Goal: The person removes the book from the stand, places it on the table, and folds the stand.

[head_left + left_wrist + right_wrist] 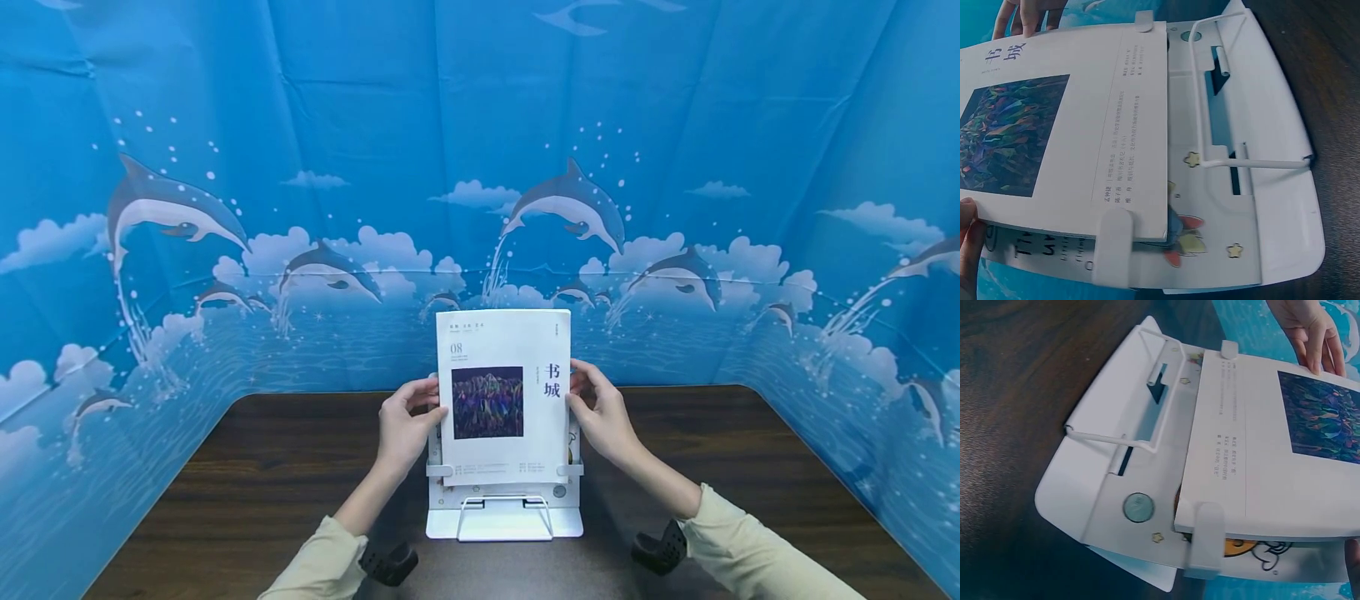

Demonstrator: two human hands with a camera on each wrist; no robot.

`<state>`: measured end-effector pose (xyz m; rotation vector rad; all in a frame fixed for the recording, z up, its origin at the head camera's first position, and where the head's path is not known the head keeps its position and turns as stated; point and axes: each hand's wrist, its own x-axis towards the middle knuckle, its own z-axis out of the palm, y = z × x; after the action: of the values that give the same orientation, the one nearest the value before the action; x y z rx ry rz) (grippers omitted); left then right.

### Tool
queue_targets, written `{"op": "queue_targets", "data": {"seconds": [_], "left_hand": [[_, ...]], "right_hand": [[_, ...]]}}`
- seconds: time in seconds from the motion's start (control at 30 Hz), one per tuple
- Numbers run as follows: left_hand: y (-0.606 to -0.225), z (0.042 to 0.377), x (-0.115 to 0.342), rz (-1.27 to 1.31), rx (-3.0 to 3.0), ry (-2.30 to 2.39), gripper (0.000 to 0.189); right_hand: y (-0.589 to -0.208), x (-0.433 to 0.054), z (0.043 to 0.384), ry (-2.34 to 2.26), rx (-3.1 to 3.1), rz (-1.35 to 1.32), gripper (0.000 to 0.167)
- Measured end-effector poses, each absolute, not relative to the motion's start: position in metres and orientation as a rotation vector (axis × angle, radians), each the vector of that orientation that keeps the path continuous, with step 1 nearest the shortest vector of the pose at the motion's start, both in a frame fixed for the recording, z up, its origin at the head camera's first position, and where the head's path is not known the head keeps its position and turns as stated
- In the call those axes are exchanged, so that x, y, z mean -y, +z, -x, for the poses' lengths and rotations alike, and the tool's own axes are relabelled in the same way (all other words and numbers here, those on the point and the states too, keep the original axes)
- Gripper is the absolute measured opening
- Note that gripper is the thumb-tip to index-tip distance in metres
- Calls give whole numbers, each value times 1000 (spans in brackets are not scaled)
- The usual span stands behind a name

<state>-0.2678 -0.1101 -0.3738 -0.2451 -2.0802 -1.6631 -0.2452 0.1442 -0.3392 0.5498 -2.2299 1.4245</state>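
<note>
A white book (543, 433) with a dark, colorful square picture on its cover stands upright against a white book stand (442, 523). My left hand (405, 425) grips its left edge, thumb at the front and fingers behind. On the opposite edge, my right hand (606, 417) holds the book the same way. Low on each side, a white clip arm of the stand, one seen large in the left wrist view (1113, 250), reaches over the cover. The right wrist view shows the other clip arm (1207, 540) over the book's lower corner.
A white wire rest (506, 537) sticks out at the foot of the stand. Cartoon drawings and stars decorate the stand's back panel (1204, 219). The stand is on a dark wooden table (247, 492), and a blue dolphin-print curtain (480, 125) surrounds the table's back and sides.
</note>
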Motion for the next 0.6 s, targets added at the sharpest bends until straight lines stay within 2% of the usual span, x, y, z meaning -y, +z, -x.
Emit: {"op": "queue_targets", "data": {"seconds": [0.27,0.6], "left_hand": [[-361,268,106,249,2038,-1656,38],[-340,255,99,294,1983,-1641,35]], "right_hand": [[-329,-149,248,1389,2195,-596,42],[-343,-162,267,1388,2106,-652,44]]}}
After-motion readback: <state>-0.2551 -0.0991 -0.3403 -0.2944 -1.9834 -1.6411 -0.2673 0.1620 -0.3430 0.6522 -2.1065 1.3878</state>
